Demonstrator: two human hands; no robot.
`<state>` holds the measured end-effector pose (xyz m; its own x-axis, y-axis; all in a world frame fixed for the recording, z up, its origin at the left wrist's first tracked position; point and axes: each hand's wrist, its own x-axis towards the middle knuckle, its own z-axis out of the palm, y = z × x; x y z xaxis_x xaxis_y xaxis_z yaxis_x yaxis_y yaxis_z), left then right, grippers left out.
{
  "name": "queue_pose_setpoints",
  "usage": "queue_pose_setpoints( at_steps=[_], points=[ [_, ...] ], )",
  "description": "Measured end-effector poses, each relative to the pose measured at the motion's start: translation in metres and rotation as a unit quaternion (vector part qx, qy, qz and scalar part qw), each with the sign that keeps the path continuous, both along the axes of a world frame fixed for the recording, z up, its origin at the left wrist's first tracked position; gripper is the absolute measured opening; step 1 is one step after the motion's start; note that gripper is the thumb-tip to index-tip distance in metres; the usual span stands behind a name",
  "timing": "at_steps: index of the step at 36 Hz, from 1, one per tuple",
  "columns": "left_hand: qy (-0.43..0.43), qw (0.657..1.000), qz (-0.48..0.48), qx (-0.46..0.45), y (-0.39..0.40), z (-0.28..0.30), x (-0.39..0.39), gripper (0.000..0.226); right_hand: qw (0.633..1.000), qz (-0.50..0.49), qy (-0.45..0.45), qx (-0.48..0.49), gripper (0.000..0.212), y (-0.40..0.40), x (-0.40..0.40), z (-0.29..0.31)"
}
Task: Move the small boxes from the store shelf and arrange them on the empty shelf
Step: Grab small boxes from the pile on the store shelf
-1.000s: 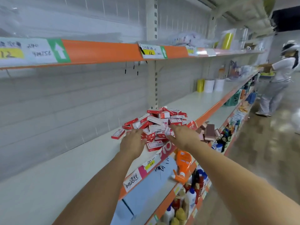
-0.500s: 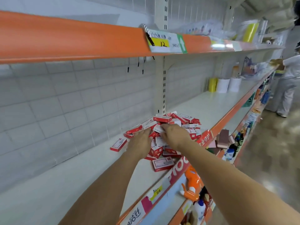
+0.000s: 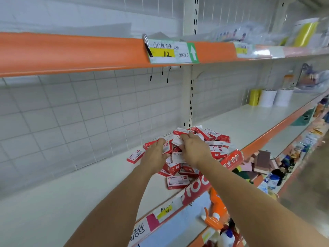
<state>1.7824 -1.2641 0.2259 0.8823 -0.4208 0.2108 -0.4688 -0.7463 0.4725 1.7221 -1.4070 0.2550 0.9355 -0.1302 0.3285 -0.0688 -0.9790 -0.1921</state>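
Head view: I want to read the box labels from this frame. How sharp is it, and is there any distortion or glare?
Head view: the pile of small boxes and both hands are fairly sharp, though box print stays too small to read; the far right end of the shelf is smeared with blur; the orange shelf edge bows from wide-angle distortion; lighting is even, without strong glare.

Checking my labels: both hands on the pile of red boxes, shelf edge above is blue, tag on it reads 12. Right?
One thing is off: the shelf edge above is orange, not blue. The head view shows it. The rest holds: left hand and right hand are on the pile of red boxes, and the tag reads 12.
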Motion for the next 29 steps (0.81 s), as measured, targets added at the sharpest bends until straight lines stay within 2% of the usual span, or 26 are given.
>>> queue_pose_setpoints(
  at_steps=[8,15,19,29],
  points=[
    [-0.047,0.996,0.076,-0.001,0.022,0.012,-0.028,0.039,0.998,0.069,-0.012,-0.006,0.047,0.013,-0.009,0.007],
    [-0.037,0.986,0.159,0.027,0.070,0.006,-0.070,0.049,0.985,0.169,0.000,-0.027,0.052,0.054,-0.024,0.004],
    [-0.022,0.976,0.211,0.048,0.105,0.000,-0.104,0.047,0.975,0.221,0.023,-0.029,0.041,0.085,-0.035,-0.004],
    [0.013,0.935,0.340,0.099,0.205,-0.012,-0.190,0.045,0.939,0.336,0.075,-0.025,0.037,0.182,-0.078,-0.028]
  ],
)
